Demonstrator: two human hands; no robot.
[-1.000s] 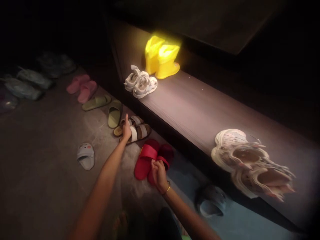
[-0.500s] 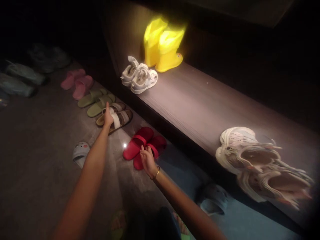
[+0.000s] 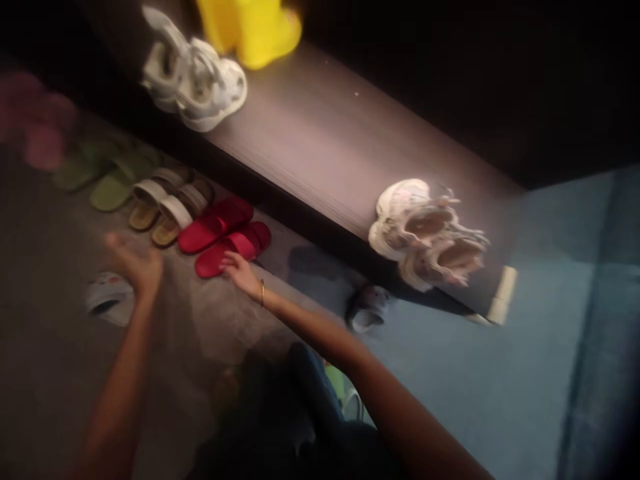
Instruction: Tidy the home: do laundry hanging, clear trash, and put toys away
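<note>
A pair of red slides (image 3: 220,233) lies on the floor by the low wooden ledge (image 3: 310,140). My right hand (image 3: 240,272), a thin bangle on its wrist, lies with fingers stretched out at the heel of the nearer red slide. My left hand (image 3: 136,263) hovers above the floor, smeared by motion, fingers apart and holding nothing. It is just above a single grey slipper (image 3: 107,300). Brown sandals with white straps (image 3: 167,207) sit to the left of the red slides.
Green slides (image 3: 107,180) and pink slides (image 3: 35,133) continue the row to the left. On the ledge stand white sandals (image 3: 195,80), yellow boots (image 3: 250,27) and pale pink shoes (image 3: 430,233). Another grey slipper (image 3: 367,310) lies under the ledge on blue flooring (image 3: 475,373).
My left hand has let go of the brown sandals and pulled back toward the grey slipper. The red slides now lie next to the sandals. The view has swung right and down.
</note>
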